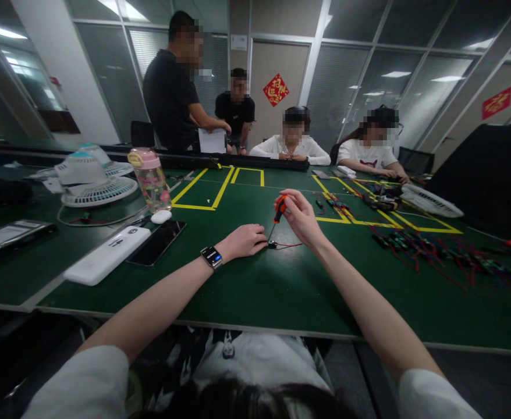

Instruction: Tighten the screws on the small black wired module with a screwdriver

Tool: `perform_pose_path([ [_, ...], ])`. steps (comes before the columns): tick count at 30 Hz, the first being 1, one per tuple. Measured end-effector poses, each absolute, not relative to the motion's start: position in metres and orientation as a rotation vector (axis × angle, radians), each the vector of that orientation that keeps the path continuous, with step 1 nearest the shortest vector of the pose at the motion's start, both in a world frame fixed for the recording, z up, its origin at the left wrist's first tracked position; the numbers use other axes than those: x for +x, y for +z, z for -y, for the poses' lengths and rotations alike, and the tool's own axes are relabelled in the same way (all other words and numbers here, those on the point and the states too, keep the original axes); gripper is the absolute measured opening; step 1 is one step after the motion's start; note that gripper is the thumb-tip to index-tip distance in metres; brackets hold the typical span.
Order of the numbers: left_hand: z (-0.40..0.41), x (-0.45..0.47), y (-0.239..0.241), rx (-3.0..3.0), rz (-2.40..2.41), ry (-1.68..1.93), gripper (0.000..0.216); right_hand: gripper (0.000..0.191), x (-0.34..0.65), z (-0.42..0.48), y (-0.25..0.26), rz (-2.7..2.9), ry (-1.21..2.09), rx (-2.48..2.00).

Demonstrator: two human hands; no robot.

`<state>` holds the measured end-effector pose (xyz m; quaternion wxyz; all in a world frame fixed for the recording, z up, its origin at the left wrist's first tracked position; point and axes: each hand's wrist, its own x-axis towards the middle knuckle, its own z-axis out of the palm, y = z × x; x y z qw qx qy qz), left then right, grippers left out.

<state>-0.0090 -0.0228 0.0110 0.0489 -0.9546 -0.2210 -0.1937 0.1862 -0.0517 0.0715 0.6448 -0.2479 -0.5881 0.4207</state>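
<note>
My right hand (301, 218) is wrapped round the red and black handle of a screwdriver (278, 215). Its thin shaft slants down to a small black connector (272, 245) on the green table. Red and dark wires (289, 245) run from that connector to the right, under my right wrist. My left hand (247, 240) rests low on the table, its fingertips pinched together at the connector's left side. A smartwatch (212, 256) sits on my left wrist. The exact grip of the left fingertips on the small part is partly hidden.
A white power bank (107, 256), a black phone (157, 243) and a pink-lidded bottle (149, 179) lie or stand to the left, near a white fan (98, 183). Bundles of wired connectors (447, 253) spread at right. Several people are across the table (220, 291).
</note>
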Motion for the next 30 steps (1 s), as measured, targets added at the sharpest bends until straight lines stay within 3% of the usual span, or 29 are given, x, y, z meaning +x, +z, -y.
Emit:
perform_pose_path([
  [8, 0.014, -0.008, 0.004, -3.23, 1.021, -1.043, 0.016, 0.037, 0.19, 0.044, 0.064, 1.321, 0.943, -0.563],
  [30, 0.013, -0.005, 0.008, -3.326, 1.217, -1.106, 0.014, 0.037, 0.195, 0.039, 0.065, 1.343, 0.93, -0.58],
])
